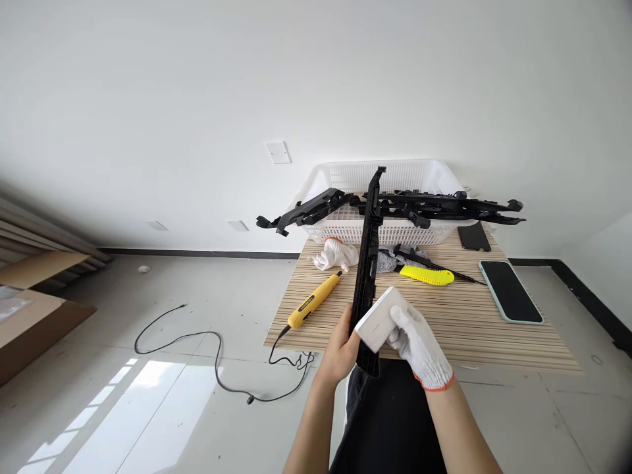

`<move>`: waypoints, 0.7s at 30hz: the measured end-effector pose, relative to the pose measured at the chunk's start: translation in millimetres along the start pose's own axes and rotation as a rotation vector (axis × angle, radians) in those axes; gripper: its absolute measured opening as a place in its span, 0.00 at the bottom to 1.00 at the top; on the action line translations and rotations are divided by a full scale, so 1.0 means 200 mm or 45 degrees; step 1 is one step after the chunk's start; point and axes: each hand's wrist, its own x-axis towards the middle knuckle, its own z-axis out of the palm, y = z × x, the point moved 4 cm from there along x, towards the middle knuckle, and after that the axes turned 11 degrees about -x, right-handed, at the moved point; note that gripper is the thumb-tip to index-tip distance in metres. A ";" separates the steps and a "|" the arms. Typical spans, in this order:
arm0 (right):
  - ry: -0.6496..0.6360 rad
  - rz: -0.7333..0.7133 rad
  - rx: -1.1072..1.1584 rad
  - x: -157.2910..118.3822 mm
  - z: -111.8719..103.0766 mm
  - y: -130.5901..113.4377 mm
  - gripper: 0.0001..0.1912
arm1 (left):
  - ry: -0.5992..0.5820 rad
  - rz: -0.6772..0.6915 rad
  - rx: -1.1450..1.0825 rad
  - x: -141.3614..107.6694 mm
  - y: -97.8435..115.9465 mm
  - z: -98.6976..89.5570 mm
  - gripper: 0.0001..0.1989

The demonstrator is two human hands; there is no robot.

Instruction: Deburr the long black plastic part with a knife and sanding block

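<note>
My left hand (342, 349), bare, is closed around the lower part of a long black plastic part (366, 263), which stands out over the table edge and points away from me. My right hand (419, 345), in a white knitted glove with an orange cuff, grips a flat white block (382, 319). The block lies against the right side of the black part, close to my left thumb. The far end of the black part overlaps other black parts (434, 205) lying across a white basket.
The white basket (390, 234) stands at the back of the striped table (474, 329). On the table are a yellow corded tool (313, 301), a white glove (336, 255), a yellow-handled knife (427, 275), a black caliper (413, 257) and two phones (511, 291) (474, 237). A cable (217, 355) crosses the floor.
</note>
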 end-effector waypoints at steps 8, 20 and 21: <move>-0.017 -0.018 0.005 -0.01 0.01 -0.01 0.19 | 0.006 0.011 -0.003 0.00 0.00 0.00 0.17; 0.072 -0.076 0.119 -0.02 0.00 -0.03 0.19 | -0.011 -0.103 -0.050 -0.01 -0.01 0.01 0.17; 0.033 -0.062 0.094 -0.02 0.00 -0.03 0.18 | -0.005 -0.088 -0.044 -0.01 -0.01 0.01 0.17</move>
